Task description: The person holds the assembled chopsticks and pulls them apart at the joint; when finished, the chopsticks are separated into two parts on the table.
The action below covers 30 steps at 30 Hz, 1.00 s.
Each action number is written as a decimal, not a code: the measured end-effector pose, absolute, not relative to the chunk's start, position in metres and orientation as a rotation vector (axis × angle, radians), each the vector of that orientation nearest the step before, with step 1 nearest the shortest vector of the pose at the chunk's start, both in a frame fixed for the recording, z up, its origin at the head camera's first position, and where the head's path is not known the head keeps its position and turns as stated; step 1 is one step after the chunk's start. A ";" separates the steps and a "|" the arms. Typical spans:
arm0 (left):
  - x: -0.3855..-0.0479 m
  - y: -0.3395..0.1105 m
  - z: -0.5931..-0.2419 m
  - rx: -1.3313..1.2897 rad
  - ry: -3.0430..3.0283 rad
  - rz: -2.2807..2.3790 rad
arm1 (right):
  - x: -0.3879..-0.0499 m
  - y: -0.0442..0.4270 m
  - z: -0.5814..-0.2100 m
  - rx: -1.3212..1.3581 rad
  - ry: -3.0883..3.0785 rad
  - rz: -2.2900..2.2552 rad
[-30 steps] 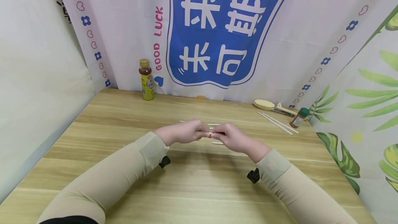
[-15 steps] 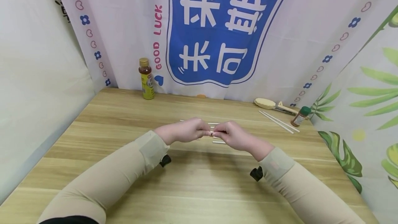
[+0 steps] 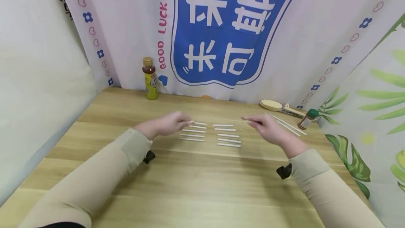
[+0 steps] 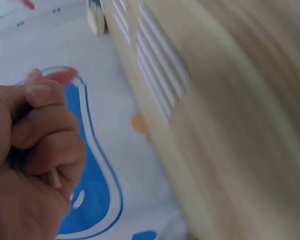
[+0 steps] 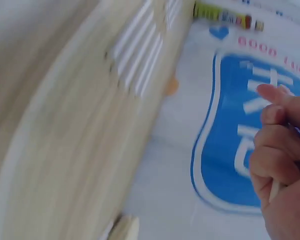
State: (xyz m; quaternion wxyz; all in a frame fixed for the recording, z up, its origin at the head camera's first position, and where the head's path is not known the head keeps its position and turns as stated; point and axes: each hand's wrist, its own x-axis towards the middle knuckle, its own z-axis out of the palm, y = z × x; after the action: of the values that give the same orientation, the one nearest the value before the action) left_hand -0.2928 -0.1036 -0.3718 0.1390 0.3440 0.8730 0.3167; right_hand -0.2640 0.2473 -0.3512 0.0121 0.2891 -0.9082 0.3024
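My left hand [image 3: 166, 125] is raised left of the short white sticks, its fingers curled. In the left wrist view the end of a thin pale stick [image 4: 54, 178] shows under those fingers. My right hand [image 3: 269, 129] hovers to the right, index finger reaching forward. A similar pale stick [image 5: 275, 190] pokes out below its curled fingers in the right wrist view. How long either held stick is stays hidden. Between the hands, short white sticks lie on the table in two columns, a left column [image 3: 193, 135] and a right column [image 3: 228, 135], several in each.
A yellow-labelled bottle [image 3: 150, 82] stands at the back left of the wooden table [image 3: 202, 185]. At the back right are two long white sticks [image 3: 289, 126], beige-headed tongs [image 3: 271, 105] and a green-capped jar [image 3: 307, 119]. A printed curtain [image 3: 126, 38] hangs behind.
My hands were together, fingertips meeting over the sticks. Now they are apart, left hand moved left and right hand moved right, uncovering the two columns of sticks.
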 end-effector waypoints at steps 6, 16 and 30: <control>-0.289 -0.092 -0.367 1.019 2.579 0.717 | -0.263 0.244 -0.351 0.929 -3.005 0.930; -0.276 -0.065 -0.395 1.087 2.775 0.411 | -0.248 0.198 -0.388 1.002 -3.065 0.638; -0.275 -0.060 -0.408 1.268 2.797 0.244 | -0.252 0.171 -0.411 1.085 -3.060 0.350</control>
State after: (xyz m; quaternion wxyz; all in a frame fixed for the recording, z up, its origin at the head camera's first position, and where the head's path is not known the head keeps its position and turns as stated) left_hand -0.2751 -0.0605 -0.4083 0.0307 0.4114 0.9075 0.0792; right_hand -0.2521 0.1711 -0.4114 -0.0617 0.3317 -0.9353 0.1069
